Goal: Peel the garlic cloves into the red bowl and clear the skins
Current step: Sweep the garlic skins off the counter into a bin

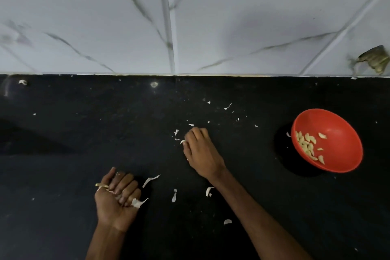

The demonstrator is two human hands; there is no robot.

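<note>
A kitchen, by the look of it a home one, seen at the food-preparation desk.
A dark speckled desk [84,133] runs up against a wall of white tiles [84,17] veined grey like marble, with a joint line where they meet. On the desk stands a red bowl [341,133] with peeled garlic cloves [306,143] in it, and papery garlic skins [150,180] lie scattered over the dark surface.

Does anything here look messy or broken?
Yes. Papery garlic skins lie scattered over the black counter, not yet cleared. At far right, a wall tile has a brownish, broken-looking patch.
</note>
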